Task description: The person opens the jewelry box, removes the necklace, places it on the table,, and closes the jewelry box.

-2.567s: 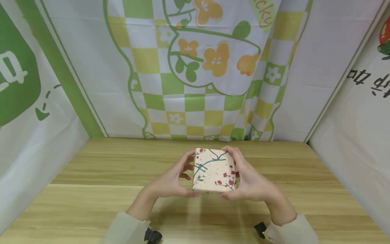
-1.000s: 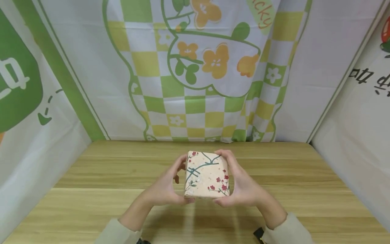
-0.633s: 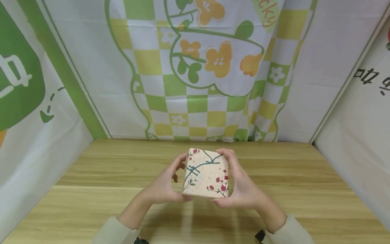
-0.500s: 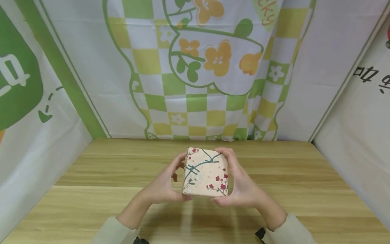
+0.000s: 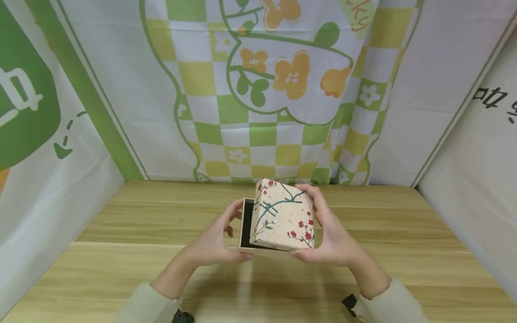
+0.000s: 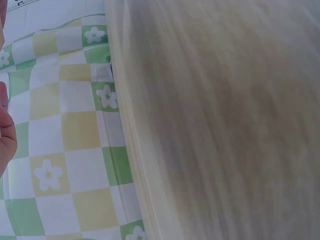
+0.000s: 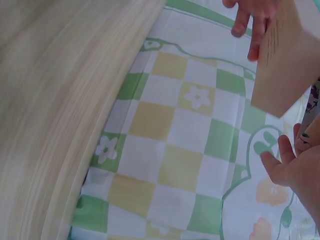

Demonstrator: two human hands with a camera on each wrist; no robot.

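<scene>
A cream gift box is in two parts in the head view. Its lid (image 5: pixel 282 217), printed with red blossoms and dark green branches, sits tilted and shifted right over the box base (image 5: pixel 264 253). The base's black interior (image 5: pixel 247 224) shows along the left side; most of it is hidden under the lid. My left hand (image 5: pixel 212 244) grips the base, thumb at the near side. My right hand (image 5: pixel 333 240) holds the lid by its right side. In the right wrist view the base's plain outside (image 7: pixel 285 65) carries small lines of print.
Both hands are above a wooden table (image 5: pixel 141 251). A green and yellow checked curtain (image 5: pixel 258 134) hangs behind its back edge, and white printed panels (image 5: pixel 476 170) flank it. Dark wrist devices (image 5: pixel 182 316) are at the sleeves.
The lid, earlier down over the box, has come up off the base and moved right and away with my right hand. My left hand keeps the base, and its black inside now shows.
</scene>
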